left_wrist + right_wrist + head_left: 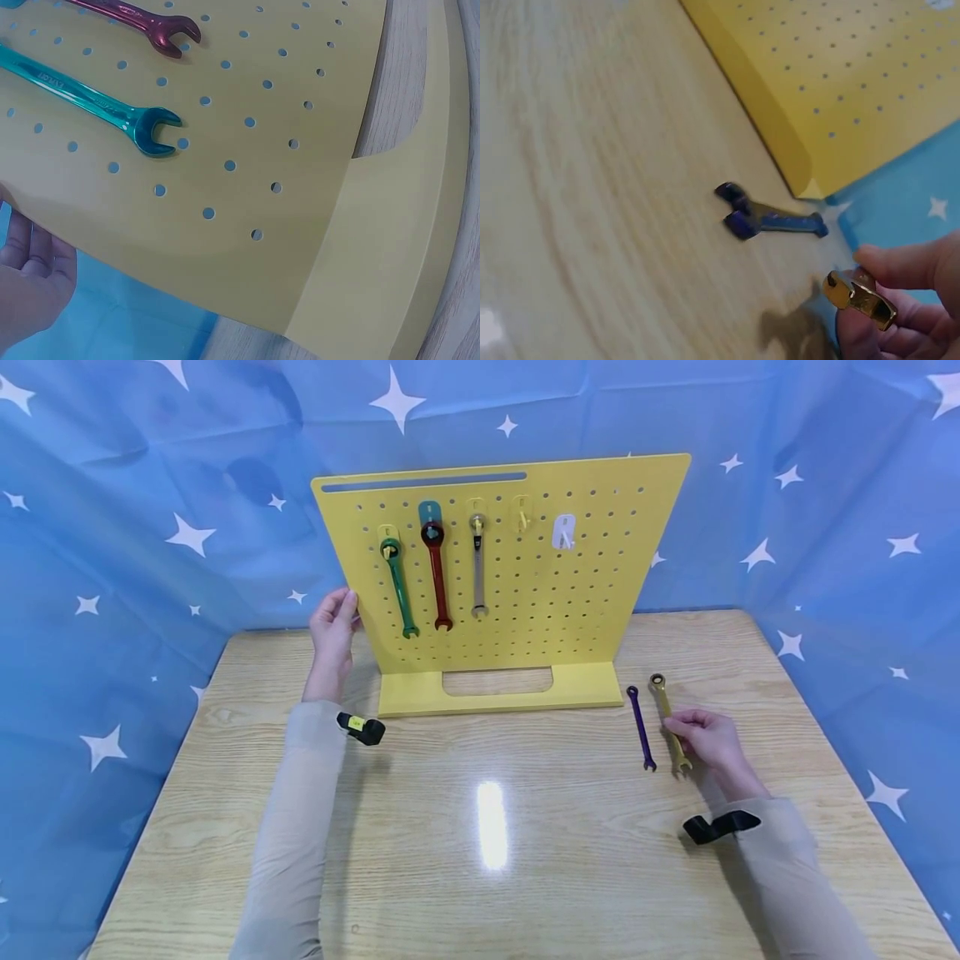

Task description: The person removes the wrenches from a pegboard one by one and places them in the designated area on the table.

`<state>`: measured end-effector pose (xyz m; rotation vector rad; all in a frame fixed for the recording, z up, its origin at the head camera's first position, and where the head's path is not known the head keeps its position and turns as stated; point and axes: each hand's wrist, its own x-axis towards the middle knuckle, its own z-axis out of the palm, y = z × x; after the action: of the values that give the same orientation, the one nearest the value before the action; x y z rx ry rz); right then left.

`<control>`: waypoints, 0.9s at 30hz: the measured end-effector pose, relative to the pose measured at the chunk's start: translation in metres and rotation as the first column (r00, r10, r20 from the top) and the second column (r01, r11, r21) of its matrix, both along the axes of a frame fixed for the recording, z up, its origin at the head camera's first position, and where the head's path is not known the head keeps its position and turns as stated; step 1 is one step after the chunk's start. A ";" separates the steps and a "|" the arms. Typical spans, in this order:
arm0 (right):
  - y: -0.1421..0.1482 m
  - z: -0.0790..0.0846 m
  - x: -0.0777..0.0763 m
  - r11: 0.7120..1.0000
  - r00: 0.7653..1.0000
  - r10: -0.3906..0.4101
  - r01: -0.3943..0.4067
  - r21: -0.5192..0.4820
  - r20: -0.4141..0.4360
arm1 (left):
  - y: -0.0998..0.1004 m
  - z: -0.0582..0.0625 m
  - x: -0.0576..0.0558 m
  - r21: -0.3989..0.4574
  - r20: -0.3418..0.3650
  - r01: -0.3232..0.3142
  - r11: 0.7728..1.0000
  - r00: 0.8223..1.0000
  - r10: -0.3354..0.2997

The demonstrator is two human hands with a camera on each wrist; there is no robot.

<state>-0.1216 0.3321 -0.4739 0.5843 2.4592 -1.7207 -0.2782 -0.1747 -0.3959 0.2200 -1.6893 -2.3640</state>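
Observation:
At the left edge of the yellow pegboard (pixel 570 635), my left hand (pixel 333 625) grips the board's side; its curled fingers (pixel 41 251) show at the edge in the left wrist view. My right hand (pixel 708 739) pinches a gold combination wrench (pixel 667 706) between thumb and fingers, ring end pointing away. In the right wrist view, the gold wrench's open end (pixel 860 298) faces the camera above a shadow on the table. Just left of it lies a purple wrench (pixel 642 729). Green (pixel 401 589), red (pixel 438 578) and silver (pixel 478 572) wrenches hang from hooks on the board.
A yellow hook (pixel 522 516) and a white hook (pixel 564 532) on the board hold nothing. The board's slotted foot (pixel 525 702) rests on the wooden table (pixel 420 827). Behind stands a blue curtain (pixel 247 435) with white stars.

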 end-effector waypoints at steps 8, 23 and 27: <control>-0.003 0.000 -0.004 0.986 0.997 0.018 -0.030 0.163 0.074 | 0.000 0.000 0.000 0.007 0.004 -0.006 1.000 1.000 0.006; -0.004 0.004 -0.009 0.941 0.989 0.098 -0.130 0.313 0.115 | 0.000 -0.002 -0.001 0.007 0.003 -0.005 1.000 1.000 0.005; 0.000 0.008 -0.011 0.929 0.977 0.125 -0.176 0.325 0.172 | 0.000 -0.001 -0.002 0.005 0.012 -0.005 1.000 1.000 0.005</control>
<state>-0.1322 0.3320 -0.4664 0.5114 2.6291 -1.1605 -0.2798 -0.1749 -0.3968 0.2397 -1.6857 -2.3682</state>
